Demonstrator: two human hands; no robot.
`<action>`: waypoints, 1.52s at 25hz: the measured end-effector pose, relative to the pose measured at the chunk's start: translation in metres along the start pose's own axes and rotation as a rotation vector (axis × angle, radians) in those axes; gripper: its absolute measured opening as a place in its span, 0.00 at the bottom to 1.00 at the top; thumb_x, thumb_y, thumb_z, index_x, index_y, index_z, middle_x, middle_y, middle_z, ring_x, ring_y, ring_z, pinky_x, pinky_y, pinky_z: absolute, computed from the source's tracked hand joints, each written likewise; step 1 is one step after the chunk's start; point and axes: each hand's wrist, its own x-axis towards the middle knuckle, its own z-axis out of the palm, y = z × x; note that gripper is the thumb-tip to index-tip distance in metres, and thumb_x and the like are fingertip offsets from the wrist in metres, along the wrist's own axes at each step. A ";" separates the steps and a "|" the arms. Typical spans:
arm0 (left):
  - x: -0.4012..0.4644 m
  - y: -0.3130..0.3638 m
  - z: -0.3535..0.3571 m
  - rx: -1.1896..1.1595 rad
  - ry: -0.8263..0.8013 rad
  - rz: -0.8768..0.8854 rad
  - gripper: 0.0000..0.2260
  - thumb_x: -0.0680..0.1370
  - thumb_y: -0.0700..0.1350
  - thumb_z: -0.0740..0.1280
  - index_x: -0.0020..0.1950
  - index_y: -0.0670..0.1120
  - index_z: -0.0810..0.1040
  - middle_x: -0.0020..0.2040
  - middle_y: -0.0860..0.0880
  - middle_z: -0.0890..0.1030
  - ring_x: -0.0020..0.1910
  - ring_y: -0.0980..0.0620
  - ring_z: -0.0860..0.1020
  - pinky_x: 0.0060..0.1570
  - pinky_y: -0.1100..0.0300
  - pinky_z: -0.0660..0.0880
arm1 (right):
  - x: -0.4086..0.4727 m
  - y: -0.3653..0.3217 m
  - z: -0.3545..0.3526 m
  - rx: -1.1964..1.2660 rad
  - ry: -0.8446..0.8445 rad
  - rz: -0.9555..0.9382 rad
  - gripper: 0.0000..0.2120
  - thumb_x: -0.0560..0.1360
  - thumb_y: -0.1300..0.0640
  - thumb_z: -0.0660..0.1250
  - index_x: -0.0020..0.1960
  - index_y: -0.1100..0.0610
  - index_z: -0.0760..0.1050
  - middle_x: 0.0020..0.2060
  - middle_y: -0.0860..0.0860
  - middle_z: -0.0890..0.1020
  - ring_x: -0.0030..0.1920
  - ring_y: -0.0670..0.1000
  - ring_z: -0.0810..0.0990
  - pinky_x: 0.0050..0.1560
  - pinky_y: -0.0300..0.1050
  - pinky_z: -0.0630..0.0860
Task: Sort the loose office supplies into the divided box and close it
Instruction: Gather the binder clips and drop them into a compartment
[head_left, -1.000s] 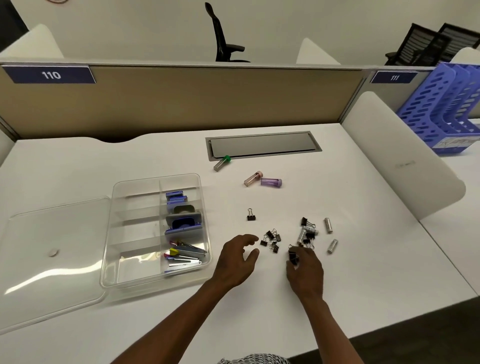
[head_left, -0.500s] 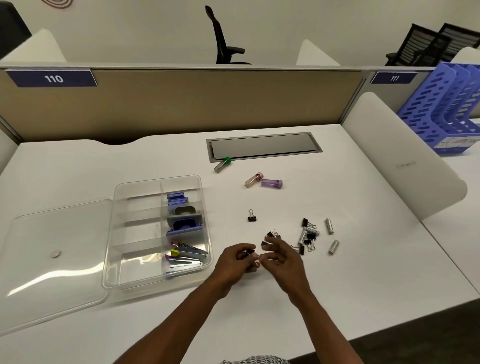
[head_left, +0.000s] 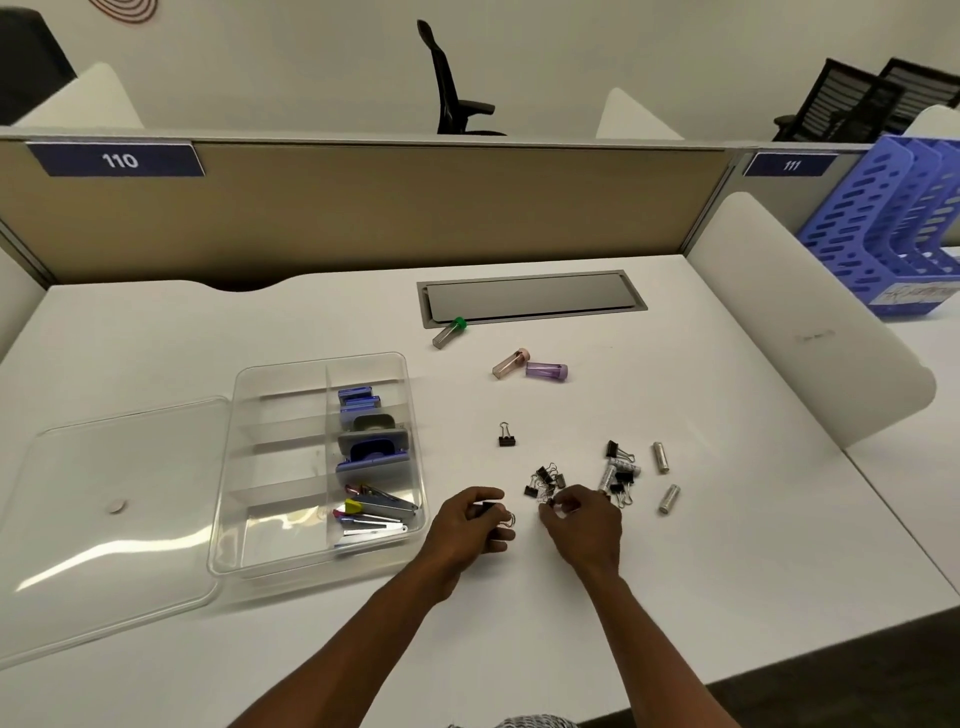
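Observation:
A clear divided box (head_left: 236, 509) sits at the left of the white desk, with staple boxes, a hole punch and coloured clips in its right-hand compartments. Its clear lid (head_left: 104, 499) lies flat beside it on the left. My left hand (head_left: 467, 525) is curled around black binder clips just right of the box. My right hand (head_left: 584, 519) pinches at a small pile of black binder clips (head_left: 545, 480). More clips and silver tubes (head_left: 621, 470) lie to the right. One binder clip (head_left: 507, 435) stands alone farther back.
Three small capped tubes lie farther back: green-capped (head_left: 449, 332), pink (head_left: 510, 362) and purple (head_left: 546, 370). A grey cable hatch (head_left: 530, 296) sits in the desk. A beige partition runs behind, a white divider (head_left: 810, 332) and a blue file rack (head_left: 904, 228) at right.
My right hand picked a clip from the pile and passed it to my left hand. The hands then parted and the right hand returned to the pile.

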 end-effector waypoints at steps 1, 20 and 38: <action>0.000 0.000 -0.001 -0.007 0.002 -0.014 0.08 0.80 0.39 0.65 0.58 0.45 0.79 0.51 0.38 0.84 0.45 0.43 0.84 0.48 0.51 0.81 | -0.005 -0.001 -0.002 0.087 -0.014 0.046 0.06 0.65 0.51 0.77 0.39 0.50 0.82 0.34 0.45 0.83 0.38 0.45 0.82 0.43 0.43 0.78; -0.005 0.012 0.000 -0.332 -0.015 -0.200 0.19 0.79 0.52 0.67 0.56 0.37 0.79 0.43 0.40 0.81 0.42 0.46 0.82 0.46 0.55 0.82 | 0.013 -0.003 -0.004 -0.142 -0.118 -0.240 0.17 0.71 0.57 0.74 0.59 0.48 0.80 0.46 0.48 0.81 0.43 0.49 0.81 0.47 0.41 0.74; -0.014 0.016 0.003 -0.329 -0.010 -0.132 0.11 0.83 0.40 0.60 0.59 0.36 0.78 0.51 0.38 0.83 0.53 0.37 0.83 0.55 0.49 0.80 | 0.005 -0.019 0.025 -0.197 -0.121 -0.283 0.04 0.72 0.56 0.70 0.46 0.54 0.81 0.41 0.50 0.79 0.42 0.52 0.80 0.40 0.42 0.69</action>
